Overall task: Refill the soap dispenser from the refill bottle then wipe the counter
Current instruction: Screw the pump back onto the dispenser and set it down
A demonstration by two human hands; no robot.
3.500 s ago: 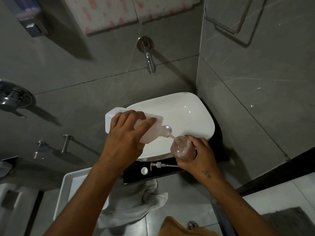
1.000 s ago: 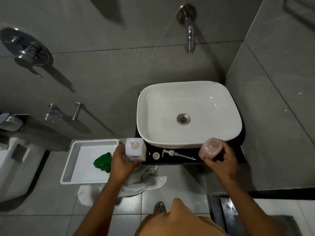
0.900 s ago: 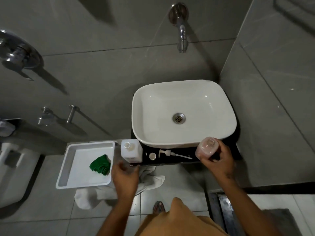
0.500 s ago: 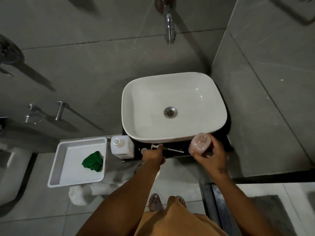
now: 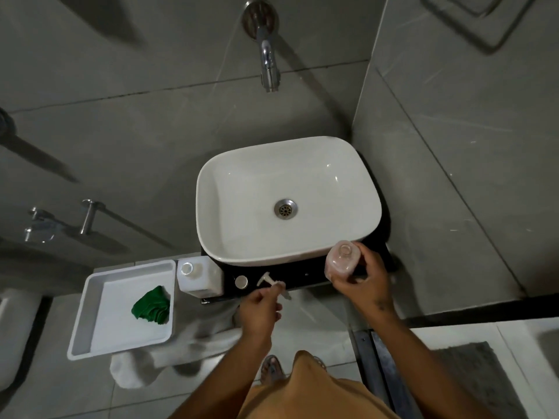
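My right hand point(image 5: 363, 281) grips the clear soap dispenser bottle point(image 5: 341, 261), which holds pinkish soap and has no top on, at the front right of the black counter point(image 5: 311, 275). My left hand point(image 5: 260, 309) pinches the white pump head point(image 5: 267, 279) and lifts it off the counter's front edge. The white refill bottle point(image 5: 198, 276) stands uncapped at the counter's left end. Its small round cap point(image 5: 241, 282) lies on the counter beside it. A folded green cloth point(image 5: 151, 305) rests in the white tray point(image 5: 90, 313).
A white basin point(image 5: 287, 201) fills most of the counter, under a chrome wall tap point(image 5: 267, 55). A white towel point(image 5: 169, 352) hangs below the counter. Grey tiled walls close in at the back and right. A toilet's edge point(image 5: 12, 328) shows at far left.
I stopped pouring and stood the refill bottle on the counter's left end. My left hand let go of it, moved right and took hold of the pump head. My right hand kept the dispenser.
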